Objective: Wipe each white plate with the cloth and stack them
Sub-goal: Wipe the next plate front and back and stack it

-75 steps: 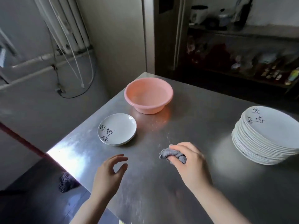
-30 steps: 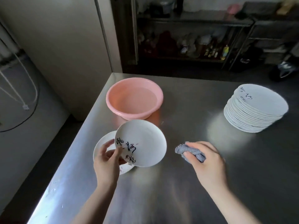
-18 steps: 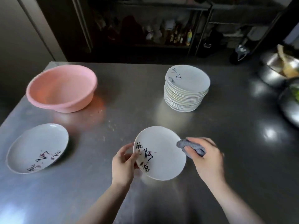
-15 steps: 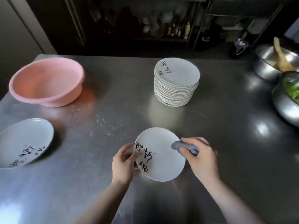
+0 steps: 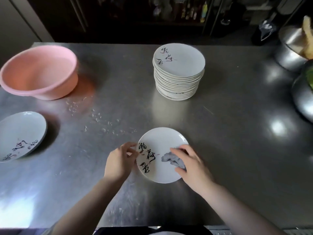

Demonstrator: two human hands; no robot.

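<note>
Left-hand fingers [image 5: 130, 150] pinch white inscribed plate [image 5: 162, 155] at lower centre; right hand [image 5: 189, 161] presses grey crumpled cloth [image 5: 172, 160] onto it. Wiping underway; tall plate stack [image 5: 177, 72] upper centre, lone plate [image 5: 18, 134] left edge.

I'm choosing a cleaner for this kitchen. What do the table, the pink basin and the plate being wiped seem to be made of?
Table: likely stainless steel, brushed, with blurred light glare.
Pink basin: probably plastic, matte, with an even colour and a thin rolled rim.
Plate being wiped: looks like glazed ceramic or porcelain, glossy white with black brush lettering; melamine can't be ruled out.
</note>
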